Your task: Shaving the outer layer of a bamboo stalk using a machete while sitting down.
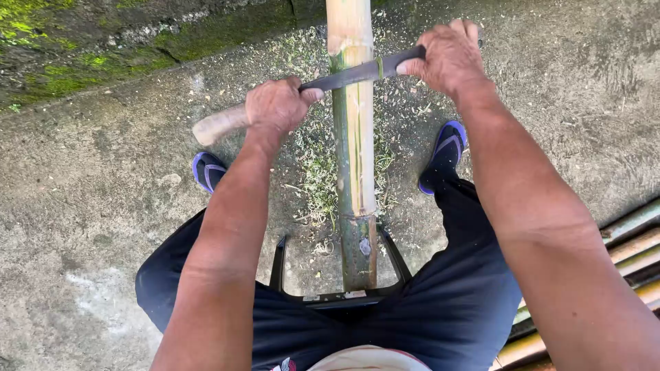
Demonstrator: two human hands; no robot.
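A long bamboo pole (354,137) runs away from me between my knees, its near end resting on a black seat frame (337,297). Most of its skin is pale and scraped, with green strips left. A dark knife blade (357,73) lies crosswise on the pole. My left hand (277,104) is closed around the knife's pale wooden handle (218,125). My right hand (445,56) grips the far end of the blade, right of the pole.
Green shavings (320,182) litter the concrete ground beside the pole. A mossy wall base (103,48) runs along the top left. More bamboo poles (632,254) lie at the right edge. My feet wear blue sandals (447,148) either side of the pole.
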